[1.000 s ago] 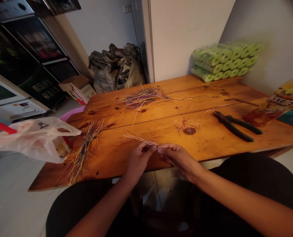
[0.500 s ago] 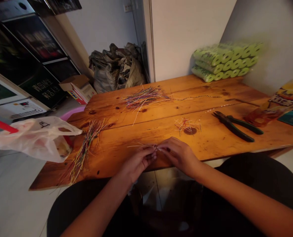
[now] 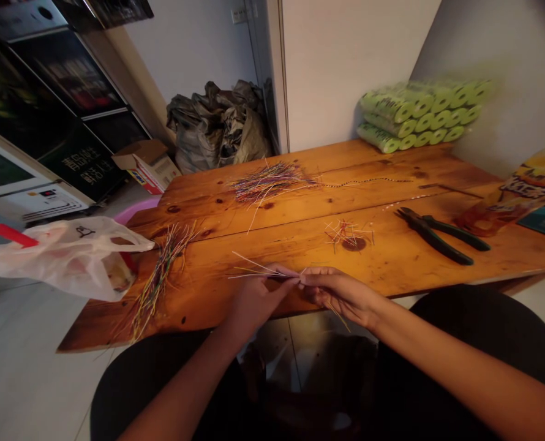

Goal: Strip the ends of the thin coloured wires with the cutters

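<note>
- The left hand [image 3: 258,300] is closing its grip on a small bunch of thin insulated wires [image 3: 263,274], with the thumb and fingers nearly shut and the wires pinched between them.
- The right hand [image 3: 339,296] is holding a narrow grip at the same bunch, its fingertips [image 3: 307,279] pressing together where the wires run in from the left hand; a few wire ends are projecting below this hand.
- The bunch is lying roughly level just above the near edge of the table [image 3: 217,257], with its free ends pointing left, and the two hands are touching each other through it.
- A large pile of multicoloured wires [image 3: 267,182] is resting on the far part of the table.
- A second loose pile of wires [image 3: 160,278] is stretching toward the table's left edge, near the left hand.
- A small scatter of wire pieces [image 3: 346,234] is lying ahead of the right hand.
- A pair of dark-handled pliers [image 3: 431,239] is lying to the right of the scatter, apart from both hands.
- A long, thin strand [image 3: 364,180] is extending rightward from the large pile.
- A white plastic bag [image 3: 56,260] is hanging over the left end of the table.
- A printed snack bag [image 3: 520,190] is resting at the right end.
- Wrapped green rolls [image 3: 419,116] are stacked against the wall behind the table.
</note>
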`<state>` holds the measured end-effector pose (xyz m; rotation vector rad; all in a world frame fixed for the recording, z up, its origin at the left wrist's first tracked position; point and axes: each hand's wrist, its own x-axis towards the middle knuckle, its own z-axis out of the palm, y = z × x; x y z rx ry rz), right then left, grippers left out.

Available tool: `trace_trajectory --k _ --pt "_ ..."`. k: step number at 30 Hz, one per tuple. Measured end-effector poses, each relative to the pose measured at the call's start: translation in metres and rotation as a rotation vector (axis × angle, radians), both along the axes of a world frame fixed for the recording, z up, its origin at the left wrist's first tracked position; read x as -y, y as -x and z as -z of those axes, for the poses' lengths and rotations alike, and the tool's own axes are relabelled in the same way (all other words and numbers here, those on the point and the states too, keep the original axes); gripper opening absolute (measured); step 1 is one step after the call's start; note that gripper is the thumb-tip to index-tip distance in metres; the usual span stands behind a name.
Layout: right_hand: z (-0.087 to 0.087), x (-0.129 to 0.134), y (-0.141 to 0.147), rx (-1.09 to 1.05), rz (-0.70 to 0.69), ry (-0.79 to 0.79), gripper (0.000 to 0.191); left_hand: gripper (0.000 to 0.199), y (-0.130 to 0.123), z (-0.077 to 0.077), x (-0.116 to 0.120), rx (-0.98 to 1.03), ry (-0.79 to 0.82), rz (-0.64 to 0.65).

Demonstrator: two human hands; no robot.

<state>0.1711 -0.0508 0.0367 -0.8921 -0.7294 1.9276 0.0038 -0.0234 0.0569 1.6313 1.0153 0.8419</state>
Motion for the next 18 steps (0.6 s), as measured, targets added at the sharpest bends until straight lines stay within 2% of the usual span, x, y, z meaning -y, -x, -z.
trace_trajectory --k 3,7,9,11,14,18 --pt "-0.001 0.002 0.004 0.187 0.076 -0.110 0.017 0.010 -0.005 0.004 0.003 0.144 0.175 -0.126" --pt "-0.001 0.005 0.006 0.576 0.205 -0.451 0.011 0.014 -0.010 0.014 0.009 0.428 0.570 -0.203" --pt "-0.002 0.004 0.005 0.629 0.215 -0.498 0.010 0.013 -0.010 0.016 0.010 0.460 0.603 -0.193" --pt "-0.005 0.003 0.004 0.529 0.152 -0.361 0.011 0.011 -0.009 0.014 0.008 0.375 0.439 -0.156" --pt "-0.009 0.002 0.002 0.259 0.079 -0.117 0.015 0.006 -0.005 0.007 0.001 0.136 0.069 -0.052" --pt "-0.009 0.003 0.001 0.053 0.060 -0.009 0.014 0.011 0.003 -0.002 -0.005 -0.196 -0.335 0.047"
